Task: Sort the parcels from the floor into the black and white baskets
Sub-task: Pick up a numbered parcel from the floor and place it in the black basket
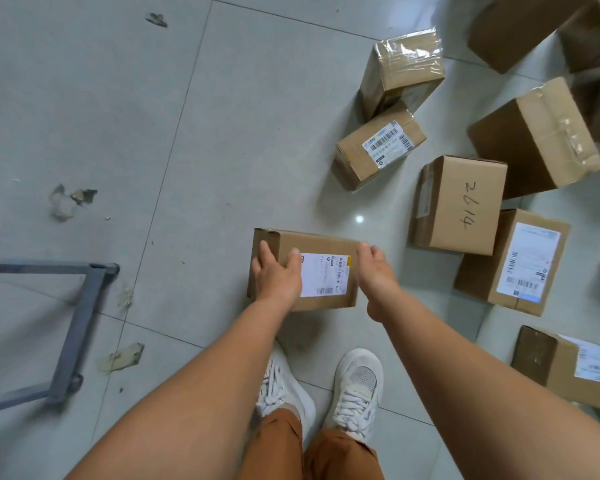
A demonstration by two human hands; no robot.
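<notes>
A brown cardboard parcel point(326, 244) with a white shipping label lies low in front of my feet, label side up. My left hand point(276, 275) rests flat on its left part, fingers stretched toward the far edge and thumb beside the label. My right hand point(376, 271) is against the parcel's right side, fingers curled round the far right corner. Several more parcels lie on the floor to the right, among them a labelled one point(380, 148), one marked with handwriting point(459, 202) and another labelled one point(513, 261). No basket is in view.
A grey metal frame on castors point(80, 323) stands at the left. Scraps of torn tape and cardboard point(68, 199) litter the grey floor tiles. My white shoes point(357, 389) are just below the parcel. Bigger boxes point(534, 136) crowd the upper right.
</notes>
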